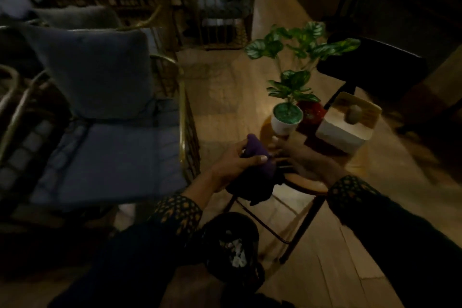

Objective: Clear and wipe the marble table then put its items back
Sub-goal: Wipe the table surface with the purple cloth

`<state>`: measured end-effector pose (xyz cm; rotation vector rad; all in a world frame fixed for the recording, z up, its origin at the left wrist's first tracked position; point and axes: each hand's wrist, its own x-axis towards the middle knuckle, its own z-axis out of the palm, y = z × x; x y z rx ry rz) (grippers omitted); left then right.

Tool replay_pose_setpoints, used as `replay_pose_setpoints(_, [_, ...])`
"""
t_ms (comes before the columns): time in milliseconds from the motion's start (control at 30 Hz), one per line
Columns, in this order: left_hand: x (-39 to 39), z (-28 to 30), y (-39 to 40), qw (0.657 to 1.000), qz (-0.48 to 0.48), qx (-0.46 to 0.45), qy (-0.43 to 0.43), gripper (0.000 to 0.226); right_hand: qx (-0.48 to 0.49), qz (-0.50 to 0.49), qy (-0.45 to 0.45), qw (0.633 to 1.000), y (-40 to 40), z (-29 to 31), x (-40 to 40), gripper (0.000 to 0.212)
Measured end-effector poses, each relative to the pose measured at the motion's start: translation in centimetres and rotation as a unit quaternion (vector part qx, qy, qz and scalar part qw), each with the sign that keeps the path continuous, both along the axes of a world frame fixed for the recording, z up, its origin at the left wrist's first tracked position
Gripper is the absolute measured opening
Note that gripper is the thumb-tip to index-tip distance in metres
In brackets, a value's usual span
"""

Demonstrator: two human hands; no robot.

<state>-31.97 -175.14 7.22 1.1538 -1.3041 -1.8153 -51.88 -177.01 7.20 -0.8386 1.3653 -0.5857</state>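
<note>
Gripping a soft, limp purple cloth [255, 157] bunched in the left hand [233, 161]; right hand [303, 157], grasp unclear, near small, tippable potted plant [287, 117].

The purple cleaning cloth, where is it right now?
In the head view, the purple cleaning cloth is bunched in the left hand, low and centre, over the near edge of the small round wooden stool, beside the white potted plant.
</note>
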Motion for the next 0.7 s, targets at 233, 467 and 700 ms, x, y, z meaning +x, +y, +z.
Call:
replay_pose_setpoints(233, [10.7, 0.2, 12.9, 0.972, 0.235, 0.003, 0.021, 0.024, 0.123, 0.035, -0.149, 0.981, 12.7, -4.4, 13.1, 0.066])
replay_pose_setpoints(467, [20.3, -0.7, 30.9, 0.883, 0.47, 0.012, -0.01, 0.04, 0.048, 0.242, -0.142, 0.959, 22.6, -2.4, 27.0, 0.049])
replay_pose_setpoints(700, [24.0, -3.7, 46.1, 0.78, 0.615, 0.111, -0.035, 0.048, 0.008, 0.466, -0.049, 0.883, 31.3, -3.9, 36.3, 0.042])
